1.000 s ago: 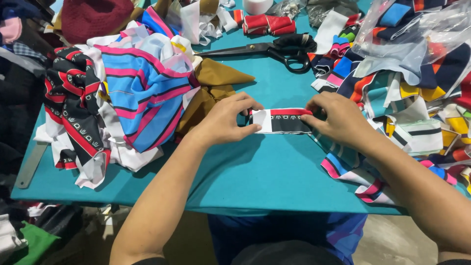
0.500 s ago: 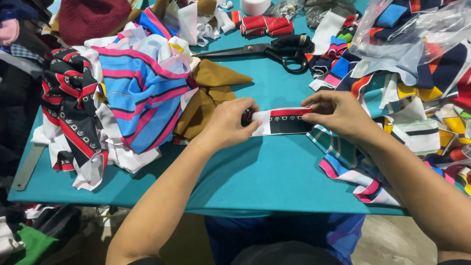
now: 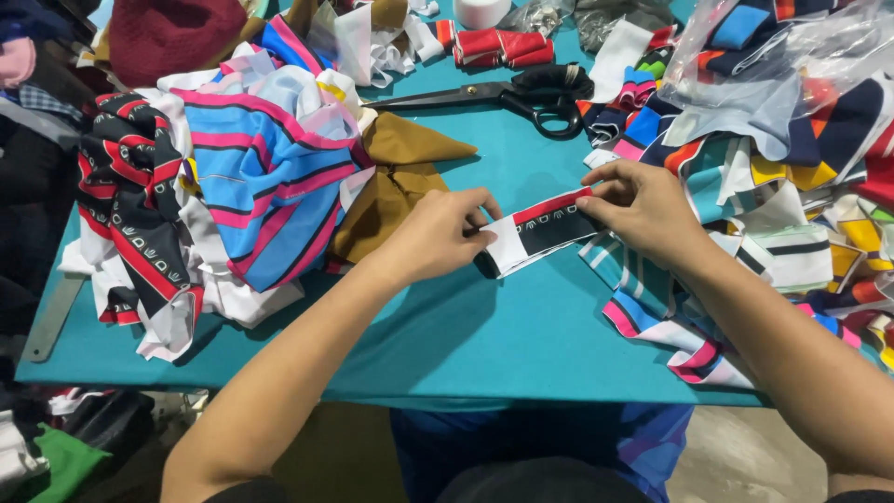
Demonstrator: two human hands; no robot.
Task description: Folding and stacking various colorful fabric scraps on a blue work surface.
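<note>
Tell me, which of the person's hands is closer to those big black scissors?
Right. The right hand grips the fabric strip just below the black scissors' handles; the left hand holds the strip's other end, farther down and to the left.

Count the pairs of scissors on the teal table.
1. A single pair of large black-handled metal scissors lies at the far side of the teal table, beyond both hands, blades pointing left toward the fabric pile. Others could be buried under the heaped cloth scraps.

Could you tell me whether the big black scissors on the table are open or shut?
Shut: the black-handled scissors lie flat on the teal table with both blades together as one line, untouched by either hand.
</note>
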